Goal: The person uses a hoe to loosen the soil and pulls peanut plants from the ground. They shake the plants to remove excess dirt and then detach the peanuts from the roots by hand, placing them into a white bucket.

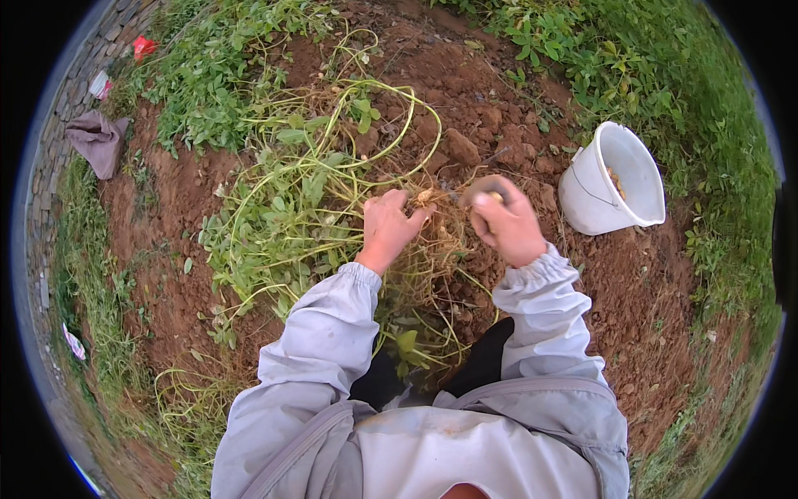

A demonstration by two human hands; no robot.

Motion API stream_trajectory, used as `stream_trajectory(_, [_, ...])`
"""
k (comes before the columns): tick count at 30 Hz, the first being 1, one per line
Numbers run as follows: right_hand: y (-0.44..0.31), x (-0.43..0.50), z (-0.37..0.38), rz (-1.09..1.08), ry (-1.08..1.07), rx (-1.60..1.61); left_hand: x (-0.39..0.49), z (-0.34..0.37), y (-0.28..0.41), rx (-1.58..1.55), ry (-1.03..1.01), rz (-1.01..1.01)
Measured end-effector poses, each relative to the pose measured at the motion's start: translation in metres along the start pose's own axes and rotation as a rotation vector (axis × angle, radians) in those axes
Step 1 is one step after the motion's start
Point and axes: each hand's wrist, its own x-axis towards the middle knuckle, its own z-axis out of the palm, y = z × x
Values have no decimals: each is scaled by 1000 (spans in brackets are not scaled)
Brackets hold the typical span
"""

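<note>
Uprooted peanut plants point(268, 215) lie before me, with long stems and leaves toward the left. My left hand point(391, 226) grips them where the stems meet the tangled roots point(446, 234). A pale peanut pod point(426, 197) shows among the roots beside its thumb and fingers. Just to the right, my right hand point(508, 219) is curled, slightly blurred, around a small pale peanut point(497, 196) that shows between thumb and fingers. A white plastic bucket point(589, 193) with a wire handle leans on the soil beyond that hand. Several peanuts point(616, 182) are visible inside it.
Reddish-brown clods point(462, 147) cover the ground ahead. Leafy plants point(623, 59) grow along the right side. A grey-brown cloth point(100, 142) lies at the left by a stone-paved edge point(68, 81). Past it are a red item point(143, 47) and a white-and-pink item point(100, 85).
</note>
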Motion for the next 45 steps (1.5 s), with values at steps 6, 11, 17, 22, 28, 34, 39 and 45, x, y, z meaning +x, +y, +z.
stream_trajectory(6, [47,25,16,-259,-6,-890,-6,7,-1,1,-68,16])
stream_trajectory(11, [33,19,19,-326,38,-1050,-5,0,-4,20,-74,54])
stream_trajectory(17, [22,12,16,-376,92,-1014,4,-3,-1,14,-139,1])
stream_trajectory(22, [20,11,14,-351,94,-952,7,-7,3,75,-173,-26])
stream_trajectory(28, [2,4,-3,-256,68,-888,11,7,-5,120,-75,-16])
stream_trajectory(34, [-71,-30,-105,-179,922,-779,20,1,-35,-87,-88,-254])
stream_trajectory(39, [-83,-19,-276,104,969,-1278,23,1,-44,-584,-36,-438])
stream_trajectory(45, [31,18,-154,-25,344,-883,14,-24,-55,-1019,6,-580])
